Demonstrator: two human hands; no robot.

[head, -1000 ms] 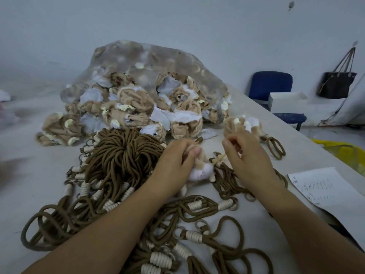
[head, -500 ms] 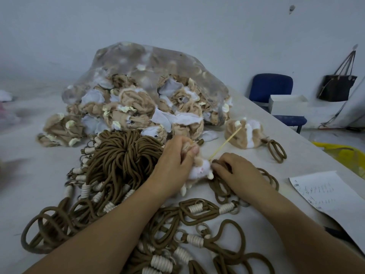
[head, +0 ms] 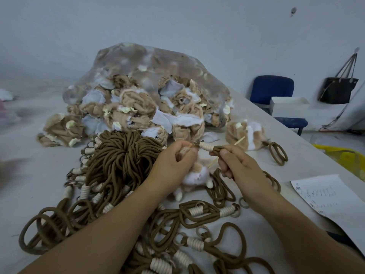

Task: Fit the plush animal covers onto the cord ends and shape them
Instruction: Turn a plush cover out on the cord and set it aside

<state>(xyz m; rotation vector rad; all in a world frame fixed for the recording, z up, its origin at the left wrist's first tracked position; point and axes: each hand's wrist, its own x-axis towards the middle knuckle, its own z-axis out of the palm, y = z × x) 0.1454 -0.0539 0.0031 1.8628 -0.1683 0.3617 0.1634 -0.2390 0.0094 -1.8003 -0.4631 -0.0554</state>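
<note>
Gripping the plush cover (head: 194, 176) in curled fingers, your left hand (head: 173, 163) holds its open end up, while your right hand (head: 237, 167) pinches a brown cord (head: 218, 148) together with a thin stick (head: 240, 139). The cord's white-wrapped end touches the cover's mouth. Half a second ago that right hand was lower, among the loose cords (head: 122, 155) on the worktop (head: 302, 165). The bag of covers (head: 148, 76) lies behind, with a finished piece (head: 245, 135) and a paper sheet (head: 325, 196) to your right.
</note>
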